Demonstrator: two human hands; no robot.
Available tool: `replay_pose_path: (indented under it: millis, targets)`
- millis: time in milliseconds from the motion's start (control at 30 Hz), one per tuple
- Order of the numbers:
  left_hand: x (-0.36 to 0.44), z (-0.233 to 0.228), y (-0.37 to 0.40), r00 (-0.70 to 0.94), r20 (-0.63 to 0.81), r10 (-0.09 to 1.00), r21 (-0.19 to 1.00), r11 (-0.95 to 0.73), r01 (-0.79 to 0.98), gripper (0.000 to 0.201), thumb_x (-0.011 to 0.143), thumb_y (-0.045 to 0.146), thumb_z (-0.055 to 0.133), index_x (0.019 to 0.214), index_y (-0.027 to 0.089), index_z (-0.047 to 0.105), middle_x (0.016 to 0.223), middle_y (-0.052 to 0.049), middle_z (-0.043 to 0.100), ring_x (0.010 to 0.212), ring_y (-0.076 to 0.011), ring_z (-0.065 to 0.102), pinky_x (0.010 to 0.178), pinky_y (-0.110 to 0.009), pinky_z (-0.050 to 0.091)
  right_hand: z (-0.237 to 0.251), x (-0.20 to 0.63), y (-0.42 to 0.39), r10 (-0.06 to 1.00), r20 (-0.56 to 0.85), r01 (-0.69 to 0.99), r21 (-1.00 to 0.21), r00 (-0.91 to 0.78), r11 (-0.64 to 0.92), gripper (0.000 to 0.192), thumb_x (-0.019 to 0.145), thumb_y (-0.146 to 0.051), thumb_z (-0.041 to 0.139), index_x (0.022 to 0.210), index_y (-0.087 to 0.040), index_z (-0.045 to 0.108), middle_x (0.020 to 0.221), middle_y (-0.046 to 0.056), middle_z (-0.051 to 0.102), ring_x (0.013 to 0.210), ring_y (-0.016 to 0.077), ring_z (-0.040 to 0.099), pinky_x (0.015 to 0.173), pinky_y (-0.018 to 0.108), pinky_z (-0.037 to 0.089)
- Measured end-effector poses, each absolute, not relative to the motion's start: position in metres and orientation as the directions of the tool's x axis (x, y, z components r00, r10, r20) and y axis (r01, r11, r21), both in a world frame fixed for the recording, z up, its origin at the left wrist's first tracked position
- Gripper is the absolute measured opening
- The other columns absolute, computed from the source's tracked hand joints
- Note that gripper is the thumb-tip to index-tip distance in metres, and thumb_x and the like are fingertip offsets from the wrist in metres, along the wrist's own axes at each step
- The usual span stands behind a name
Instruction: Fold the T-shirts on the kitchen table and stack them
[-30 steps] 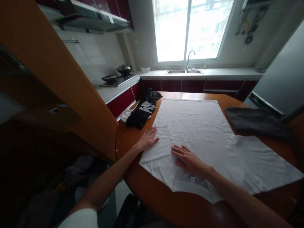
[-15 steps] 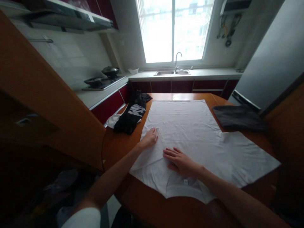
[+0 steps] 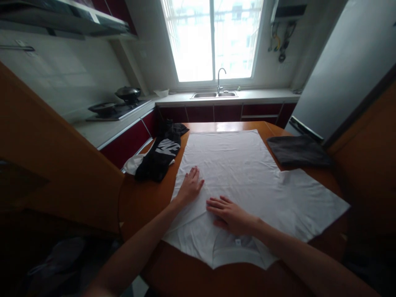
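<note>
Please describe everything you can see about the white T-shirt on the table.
The white T-shirt looks like thin, soft cotton with light wrinkles. It lies spread flat on the wooden table, collar toward the person, with a small tag visible inside the collar. One sleeve reaches out on the right side. The left hand and the right hand both rest flat on it near the collar end. It touches no other clothes.

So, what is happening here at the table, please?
A person has a white cotton T-shirt spread flat on the round wooden table. Both hands lie palm down on it near the collar: the left hand by the folded left side, the right hand beside it. A black printed garment and a folded dark grey cloth lie alongside.
</note>
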State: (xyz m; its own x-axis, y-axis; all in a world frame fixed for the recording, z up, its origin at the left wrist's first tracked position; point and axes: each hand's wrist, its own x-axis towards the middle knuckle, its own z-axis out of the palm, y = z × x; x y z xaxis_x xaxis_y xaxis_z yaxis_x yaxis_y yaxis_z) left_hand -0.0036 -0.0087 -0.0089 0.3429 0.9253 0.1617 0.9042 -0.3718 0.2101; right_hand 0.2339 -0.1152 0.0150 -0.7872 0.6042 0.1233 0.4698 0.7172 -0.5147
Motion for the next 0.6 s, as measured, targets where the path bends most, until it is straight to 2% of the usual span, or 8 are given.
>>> replay_pose_path:
  millis: [200,600]
  targets:
    - [-0.0038,-0.009,-0.0077,0.379,0.123,0.917,0.155,-0.395,0.906,0.06,0.102,0.042,0.035,0.152,0.01,0.04,0.162,-0.018,0.03,0.152,-0.0307,0.024,0.122,-0.054,0.023,0.0149,0.2336,-0.1146,0.608,0.134,0.475,-0.502,-0.783,0.723,0.055,0.099,-0.037,0.054,0.151,-0.021,0.045,0.159,0.01,0.04,0.15,0.0228,0.031,0.124,0.045,0.017]
    - [-0.0063,-0.0128,-0.0018,0.382,0.122,0.916,0.147,-0.397,0.906,0.063,0.102,0.042,0.035,0.153,0.006,0.038,0.162,-0.02,0.029,0.152,-0.0315,0.024,0.121,-0.054,0.025,0.0144,0.2339,-0.1132,0.585,0.186,0.45,-0.473,-0.789,0.757,0.052,0.101,-0.038,0.052,0.148,-0.018,0.047,0.157,0.011,0.043,0.15,0.0226,0.03,0.124,0.044,0.017]
